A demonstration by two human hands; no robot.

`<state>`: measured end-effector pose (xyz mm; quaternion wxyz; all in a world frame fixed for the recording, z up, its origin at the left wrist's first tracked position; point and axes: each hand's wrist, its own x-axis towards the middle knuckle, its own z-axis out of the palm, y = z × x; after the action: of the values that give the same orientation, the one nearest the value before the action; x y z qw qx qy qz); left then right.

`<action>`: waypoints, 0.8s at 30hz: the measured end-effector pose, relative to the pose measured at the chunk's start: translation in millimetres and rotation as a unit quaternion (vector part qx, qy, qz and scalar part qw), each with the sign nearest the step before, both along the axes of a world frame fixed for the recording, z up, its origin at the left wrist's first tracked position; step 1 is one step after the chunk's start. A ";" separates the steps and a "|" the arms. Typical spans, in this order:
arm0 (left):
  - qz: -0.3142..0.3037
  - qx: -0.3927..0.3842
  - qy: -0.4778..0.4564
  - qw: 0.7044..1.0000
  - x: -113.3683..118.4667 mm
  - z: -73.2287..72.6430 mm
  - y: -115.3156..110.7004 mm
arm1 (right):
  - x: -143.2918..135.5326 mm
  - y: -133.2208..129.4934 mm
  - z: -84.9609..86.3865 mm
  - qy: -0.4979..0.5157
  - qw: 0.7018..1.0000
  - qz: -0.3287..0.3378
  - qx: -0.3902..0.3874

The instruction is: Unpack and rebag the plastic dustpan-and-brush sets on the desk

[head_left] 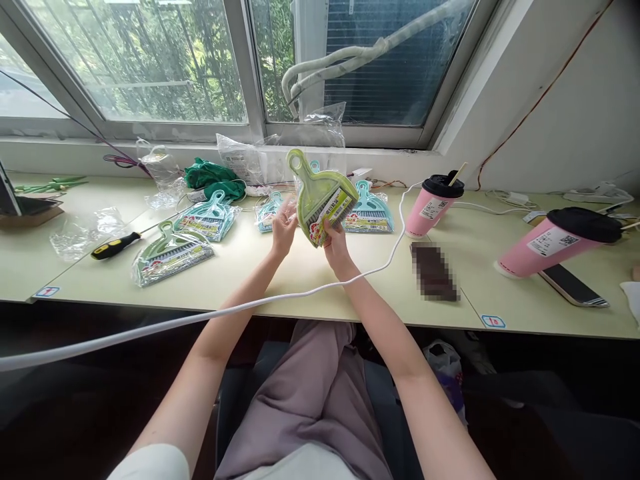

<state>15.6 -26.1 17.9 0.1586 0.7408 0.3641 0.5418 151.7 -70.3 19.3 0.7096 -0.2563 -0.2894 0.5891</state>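
Above the table I hold a green mini dustpan and brush set [320, 197], tilted, its ring handle up and a printed label across the brush. My right hand [335, 243] grips its lower edge, thumb on the front. My left hand [284, 228] is closed at its left edge, with the fingertips partly hidden. Behind it lie blue dustpan sets in clear wrap, one [369, 212] at the right and one [270, 210] at the left, partly covered by my hand. Further left are another wrapped blue set [210, 217] and a wrapped green set [173, 257].
A white cable [300, 293] crosses in front of my forearms. A screwdriver [116, 247], crumpled clear plastic [85, 233] and a green bundle [213, 179] are leftward. Pink cups [431, 208] [550, 248], a pixelated dark item [434, 272] and a phone [575, 287] stand or lie rightward.
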 end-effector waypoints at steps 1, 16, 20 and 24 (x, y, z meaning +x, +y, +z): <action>0.028 -0.013 -0.035 0.999 0.7 -3.9 1.9 | -0.8 -1.2 0.9 0.001 1.000 0.001 0.001; 0.035 0.072 0.148 0.986 11.0 -20.4 -40.3 | 6.3 12.7 -9.2 0.046 0.985 -0.154 -0.053; 0.075 0.105 -0.003 0.992 -8.4 -10.7 -14.4 | 11.0 10.5 -2.0 0.066 0.989 -0.126 -0.049; 0.038 0.010 -0.014 0.999 -34.1 11.8 25.5 | 7.5 1.7 1.9 0.029 0.998 -0.059 -0.016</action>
<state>-18.5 -0.6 29.7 0.1354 0.7199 0.3846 0.5617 159.2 -68.6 21.2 0.7472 -0.2674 -0.2430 0.5578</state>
